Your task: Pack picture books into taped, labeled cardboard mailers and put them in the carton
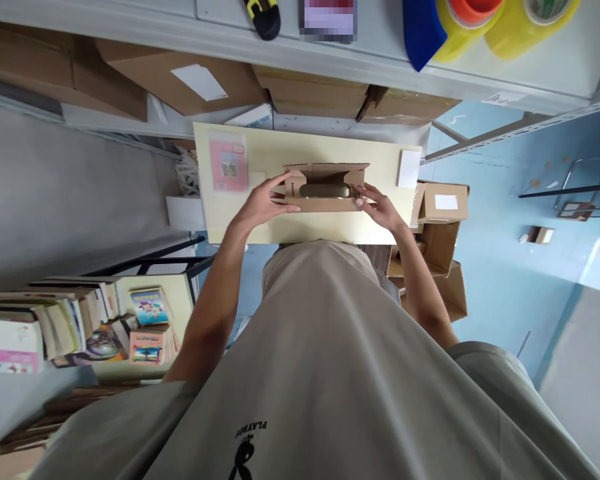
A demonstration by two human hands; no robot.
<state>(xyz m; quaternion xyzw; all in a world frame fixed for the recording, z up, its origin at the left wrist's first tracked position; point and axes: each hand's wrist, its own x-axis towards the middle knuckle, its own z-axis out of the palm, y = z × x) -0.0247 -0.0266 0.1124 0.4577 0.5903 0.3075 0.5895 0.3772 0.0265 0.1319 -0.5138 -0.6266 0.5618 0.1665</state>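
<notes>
A small open cardboard box is between my hands over a pale yellow tabletop. Its flaps stand up at both ends, and a long dark rounded shape shows along its opening; I cannot make out whether that is an object or a cut-out. My left hand grips the left end, fingers at the far corner and thumb at the near one. At the right end, my right hand holds the box with its fingertips on the flap and side. Whether the box rests on the table is unclear.
Left on the table lies a pink printed packet; right, a white pad. A shelf behind carries yellow tape rolls and a cutter. Cardboard boxes stand right, books lower left.
</notes>
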